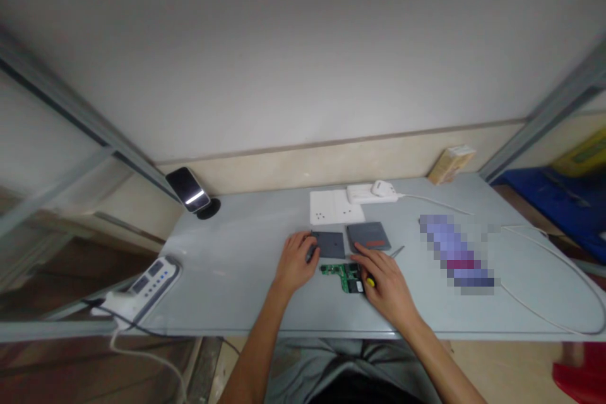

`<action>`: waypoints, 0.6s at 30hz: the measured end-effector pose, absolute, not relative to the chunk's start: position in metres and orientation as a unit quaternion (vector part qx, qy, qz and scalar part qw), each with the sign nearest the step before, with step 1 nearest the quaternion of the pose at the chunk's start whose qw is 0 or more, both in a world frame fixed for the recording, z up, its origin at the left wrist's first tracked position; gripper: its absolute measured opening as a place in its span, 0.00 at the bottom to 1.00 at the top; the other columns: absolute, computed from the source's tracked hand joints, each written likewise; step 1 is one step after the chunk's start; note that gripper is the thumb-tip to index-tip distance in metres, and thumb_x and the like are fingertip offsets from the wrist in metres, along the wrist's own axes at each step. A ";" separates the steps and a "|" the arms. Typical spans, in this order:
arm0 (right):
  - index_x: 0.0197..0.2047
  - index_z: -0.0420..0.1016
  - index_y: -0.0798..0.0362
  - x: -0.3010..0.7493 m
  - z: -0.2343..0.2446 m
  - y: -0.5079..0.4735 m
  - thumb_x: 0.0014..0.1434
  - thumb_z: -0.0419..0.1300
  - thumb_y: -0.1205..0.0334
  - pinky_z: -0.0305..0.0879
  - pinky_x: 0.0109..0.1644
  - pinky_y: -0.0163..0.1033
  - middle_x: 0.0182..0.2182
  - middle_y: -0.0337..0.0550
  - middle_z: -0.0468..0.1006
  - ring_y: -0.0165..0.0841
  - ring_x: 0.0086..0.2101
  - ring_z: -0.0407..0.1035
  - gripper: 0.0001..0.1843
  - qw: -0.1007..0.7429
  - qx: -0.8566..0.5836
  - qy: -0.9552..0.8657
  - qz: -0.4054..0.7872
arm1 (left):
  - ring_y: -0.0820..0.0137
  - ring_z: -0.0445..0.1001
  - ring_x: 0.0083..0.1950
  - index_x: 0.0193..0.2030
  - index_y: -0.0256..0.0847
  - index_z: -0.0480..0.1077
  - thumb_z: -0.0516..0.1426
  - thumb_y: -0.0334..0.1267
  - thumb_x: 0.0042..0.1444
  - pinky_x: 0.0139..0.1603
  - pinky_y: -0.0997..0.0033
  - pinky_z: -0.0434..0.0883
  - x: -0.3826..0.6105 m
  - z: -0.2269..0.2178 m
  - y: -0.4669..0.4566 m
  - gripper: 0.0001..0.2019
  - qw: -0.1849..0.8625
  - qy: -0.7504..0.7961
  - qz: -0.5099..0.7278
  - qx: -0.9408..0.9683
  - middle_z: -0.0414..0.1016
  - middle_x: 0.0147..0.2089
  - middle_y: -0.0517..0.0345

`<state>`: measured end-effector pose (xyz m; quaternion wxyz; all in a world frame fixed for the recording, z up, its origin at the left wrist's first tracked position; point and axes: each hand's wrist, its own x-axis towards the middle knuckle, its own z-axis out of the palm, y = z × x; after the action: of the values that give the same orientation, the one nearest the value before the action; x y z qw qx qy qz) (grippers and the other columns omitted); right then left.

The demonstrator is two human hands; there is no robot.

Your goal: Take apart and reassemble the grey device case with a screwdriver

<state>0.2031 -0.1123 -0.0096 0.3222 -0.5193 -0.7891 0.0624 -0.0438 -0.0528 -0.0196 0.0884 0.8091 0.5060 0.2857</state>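
Observation:
A green circuit board lies on the grey table in front of me. My left hand rests at its left, fingers curled over a small dark part beside a dark grey square cover. My right hand lies over the board's right end, fingers closed round a tool with a yellow handle. A second dark grey case with a red label sits just beyond my right hand. A thin metal tool lies beside it.
A white sheet with small screws and a white power strip with a plug lie at the back. A phone on a stand is at far left, a power strip hangs at the left edge, a white cable loops at right, a box leans on the wall.

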 end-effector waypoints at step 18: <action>0.55 0.78 0.49 0.204 -0.020 -0.105 0.57 0.54 0.76 0.69 0.56 0.53 0.61 0.48 0.75 0.44 0.54 0.73 0.26 0.321 -0.523 -0.786 0.074 | 0.57 0.70 0.57 0.54 0.41 0.70 0.57 0.35 0.62 0.60 0.53 0.69 -0.044 -0.016 -0.052 0.14 0.086 0.494 0.275 0.820 0.71 0.54 0.46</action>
<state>0.2043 -0.1052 -0.0195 0.3209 -0.5226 -0.7864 0.0740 -0.0442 -0.0524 -0.0157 0.0865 0.8203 0.4941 0.2749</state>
